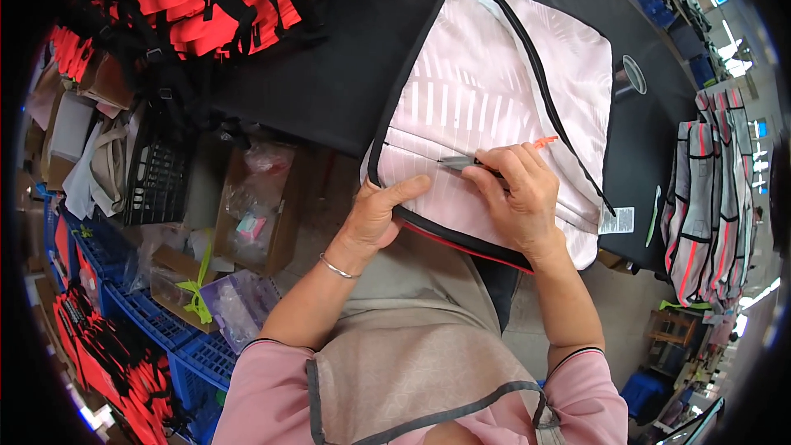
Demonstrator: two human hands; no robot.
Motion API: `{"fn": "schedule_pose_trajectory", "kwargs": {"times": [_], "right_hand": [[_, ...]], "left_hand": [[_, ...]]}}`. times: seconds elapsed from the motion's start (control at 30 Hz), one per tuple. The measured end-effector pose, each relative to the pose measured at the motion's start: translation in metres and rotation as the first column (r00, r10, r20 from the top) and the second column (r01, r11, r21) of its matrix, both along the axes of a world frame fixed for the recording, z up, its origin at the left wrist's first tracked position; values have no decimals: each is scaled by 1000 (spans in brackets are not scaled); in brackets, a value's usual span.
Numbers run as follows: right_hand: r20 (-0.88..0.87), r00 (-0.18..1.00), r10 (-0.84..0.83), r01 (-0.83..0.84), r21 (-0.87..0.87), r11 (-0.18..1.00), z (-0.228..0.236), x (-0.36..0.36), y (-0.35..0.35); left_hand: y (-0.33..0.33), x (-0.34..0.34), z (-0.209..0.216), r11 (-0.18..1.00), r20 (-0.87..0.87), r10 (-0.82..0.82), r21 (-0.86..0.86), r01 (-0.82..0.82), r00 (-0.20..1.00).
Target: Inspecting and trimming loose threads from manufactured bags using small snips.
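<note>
A pale pink fabric bag (461,58) with black edging lies spread on the table, its front edge overhanging toward me. A long black zipper (544,82) runs slantwise along its right part. My left hand (383,206) grips the bag's near left corner, thumb on top and the other fingers hidden beneath. My right hand (519,198) rests over the bag's near part, closed around small thread snips (458,162) whose grey blades point left, at a seam. An orange cord (545,142) sticks out beside the knuckles. A white label (618,221) hangs off the bag's right edge.
Red bags with black straps (206,8) are piled at the back left of the black table (305,91). A dark cup (633,74) and a slim whitish tool (653,216) sit right. Cartons (255,206) and blue crates (156,313) stand lower left; grey bags (700,198) hang right.
</note>
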State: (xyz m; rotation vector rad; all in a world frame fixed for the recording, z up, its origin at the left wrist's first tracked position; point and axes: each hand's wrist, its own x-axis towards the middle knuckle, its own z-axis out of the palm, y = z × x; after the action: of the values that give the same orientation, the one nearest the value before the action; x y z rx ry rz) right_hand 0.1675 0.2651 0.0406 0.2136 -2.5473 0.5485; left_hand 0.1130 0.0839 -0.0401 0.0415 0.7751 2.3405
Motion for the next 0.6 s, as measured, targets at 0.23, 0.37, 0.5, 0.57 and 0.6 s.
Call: {"fn": "schedule_pose_trajectory", "kwargs": {"times": [0.23, 0.37, 0.5, 0.57, 0.6], "right_hand": [[55, 996, -77, 86, -189, 978, 0, 1, 2], [190, 971, -146, 235, -627, 743, -2, 2, 11], [250, 960, -128, 281, -825, 491, -26, -6, 15], [243, 961, -131, 276, -854, 441, -40, -9, 14], [215, 972, -100, 237, -876, 421, -45, -12, 12]], "left_hand": [[-1, 3, -2, 999, -20, 4, -38, -5, 1000], [-3, 13, -8, 998, 171, 1, 68, -13, 985], [23, 65, -4, 974, 74, 226, -46, -223, 971], [25, 63, 3, 978, 127, 195, -100, -183, 973], [27, 62, 4, 974, 174, 197, -150, -171, 965]]}}
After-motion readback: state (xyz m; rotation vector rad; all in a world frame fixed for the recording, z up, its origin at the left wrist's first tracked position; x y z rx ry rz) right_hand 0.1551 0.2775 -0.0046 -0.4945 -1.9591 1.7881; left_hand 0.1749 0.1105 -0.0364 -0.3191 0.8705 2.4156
